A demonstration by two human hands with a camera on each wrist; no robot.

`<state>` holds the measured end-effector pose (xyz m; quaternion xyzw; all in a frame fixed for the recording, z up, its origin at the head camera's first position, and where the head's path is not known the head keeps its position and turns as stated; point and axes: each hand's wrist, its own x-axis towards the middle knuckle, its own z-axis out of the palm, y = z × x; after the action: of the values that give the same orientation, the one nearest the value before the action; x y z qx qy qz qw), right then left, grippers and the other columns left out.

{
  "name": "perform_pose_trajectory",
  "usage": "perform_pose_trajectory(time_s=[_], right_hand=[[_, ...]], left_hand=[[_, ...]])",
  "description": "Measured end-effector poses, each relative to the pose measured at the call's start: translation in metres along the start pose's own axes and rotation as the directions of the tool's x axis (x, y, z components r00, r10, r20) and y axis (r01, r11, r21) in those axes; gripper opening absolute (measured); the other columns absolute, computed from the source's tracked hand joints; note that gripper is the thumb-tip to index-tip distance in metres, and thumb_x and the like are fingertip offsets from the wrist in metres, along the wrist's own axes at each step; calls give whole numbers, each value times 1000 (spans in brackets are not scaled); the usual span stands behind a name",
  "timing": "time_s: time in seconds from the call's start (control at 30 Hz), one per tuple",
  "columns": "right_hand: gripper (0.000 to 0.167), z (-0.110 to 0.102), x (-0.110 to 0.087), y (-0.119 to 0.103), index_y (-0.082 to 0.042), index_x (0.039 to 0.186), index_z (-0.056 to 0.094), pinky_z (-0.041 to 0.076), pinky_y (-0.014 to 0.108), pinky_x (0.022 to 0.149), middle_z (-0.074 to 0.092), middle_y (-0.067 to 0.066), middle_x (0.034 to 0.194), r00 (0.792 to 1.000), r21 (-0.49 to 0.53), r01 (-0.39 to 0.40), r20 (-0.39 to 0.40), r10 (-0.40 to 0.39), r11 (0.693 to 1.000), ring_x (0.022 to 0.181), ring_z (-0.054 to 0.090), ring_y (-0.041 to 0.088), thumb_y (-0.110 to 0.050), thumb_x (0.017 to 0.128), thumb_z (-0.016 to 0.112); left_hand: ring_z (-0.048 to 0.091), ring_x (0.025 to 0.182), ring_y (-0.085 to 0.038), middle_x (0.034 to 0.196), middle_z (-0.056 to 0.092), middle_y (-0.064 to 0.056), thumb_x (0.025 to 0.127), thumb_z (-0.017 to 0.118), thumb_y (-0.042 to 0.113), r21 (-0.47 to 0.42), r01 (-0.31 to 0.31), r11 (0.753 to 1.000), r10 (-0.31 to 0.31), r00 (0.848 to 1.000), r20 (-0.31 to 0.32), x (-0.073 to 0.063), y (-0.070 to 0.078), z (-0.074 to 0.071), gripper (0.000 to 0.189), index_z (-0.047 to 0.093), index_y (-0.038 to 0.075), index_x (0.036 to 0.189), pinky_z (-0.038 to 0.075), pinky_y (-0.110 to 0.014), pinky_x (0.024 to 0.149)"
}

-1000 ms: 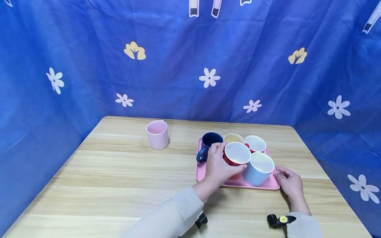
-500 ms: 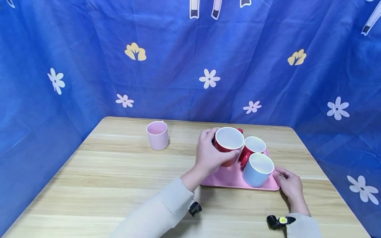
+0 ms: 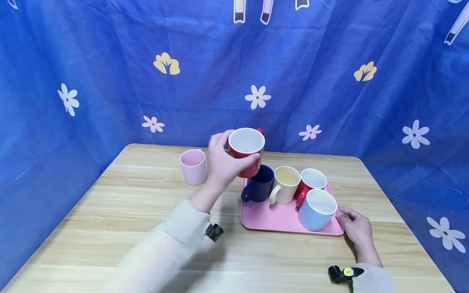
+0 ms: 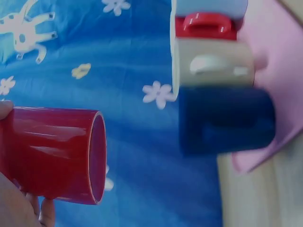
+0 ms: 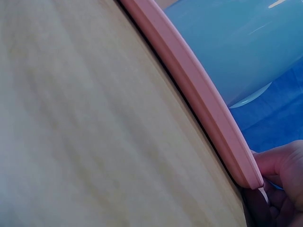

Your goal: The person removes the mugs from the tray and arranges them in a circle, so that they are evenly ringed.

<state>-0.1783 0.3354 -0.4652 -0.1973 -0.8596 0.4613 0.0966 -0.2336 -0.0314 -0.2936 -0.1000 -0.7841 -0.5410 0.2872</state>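
My left hand (image 3: 223, 165) grips a red mug (image 3: 250, 165) with a white inside, held upright in the air over the back left corner of the pink tray (image 3: 271, 219). In the left wrist view the red mug (image 4: 52, 153) fills the lower left, with fingertips around its side. On the tray stand a dark blue mug (image 3: 261, 190), a cream mug (image 3: 288, 191), another red mug (image 3: 303, 186) and a light blue mug (image 3: 316, 217). At the tray's right edge, my right hand (image 3: 356, 228) pinches the rim; some of its fingers are hidden.
A pink mug (image 3: 194, 173) stands on the wooden table (image 3: 146, 211), left of the tray. A blue patterned cloth (image 3: 220, 73) hangs behind the table and along both sides. Black wrist cameras sit at both sleeves.
My left hand has lifted the red mug off the front of the tray and carried it up, back and left, past the cream and dark blue mugs. The right hand stays put.
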Motion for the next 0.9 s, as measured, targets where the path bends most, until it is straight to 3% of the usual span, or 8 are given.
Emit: perform_pose_trajectory(time_s=[0.13, 0.57, 0.73, 0.9], right_hand=[[35, 1, 0, -1, 5, 120, 62, 44, 10, 65, 66, 20, 109, 1000, -3, -7, -3, 7, 1000, 74, 53, -10, -13, 91, 60], [35, 0, 2, -1, 6, 120, 62, 44, 10, 65, 67, 19, 107, 1000, -15, -1, -10, 1, 1000, 74, 52, -10, -14, 91, 61], [36, -1, 2, -1, 5, 121, 61, 44, 10, 65, 66, 19, 109, 1000, -14, -14, -2, 14, 1000, 74, 53, -9, -15, 92, 61], [36, 0, 1, 0, 5, 122, 60, 44, 9, 65, 66, 19, 111, 1000, -12, -27, 16, 27, 1000, 77, 53, -7, -16, 93, 61]], left_hand=[[48, 109, -22, 116, 52, -11, 56, 91, 34, 45, 1, 999, 1, 999, -50, 15, -2, -20, 73, 64, 9, 119, 44, -42, 88], [44, 117, -20, 123, 54, -8, 63, 87, 38, 123, 115, 986, -91, 978, -186, 48, -14, -91, 74, 61, 10, 125, 43, -41, 91], [41, 121, -18, 122, 55, -7, 63, 87, 40, 140, 161, 977, -123, 961, -247, 53, -27, -111, 73, 61, 10, 125, 41, -38, 95], [45, 114, -16, 122, 51, -5, 62, 87, 43, 169, 245, 955, -182, 929, -322, 57, -46, -130, 74, 62, 12, 125, 43, -31, 86]])
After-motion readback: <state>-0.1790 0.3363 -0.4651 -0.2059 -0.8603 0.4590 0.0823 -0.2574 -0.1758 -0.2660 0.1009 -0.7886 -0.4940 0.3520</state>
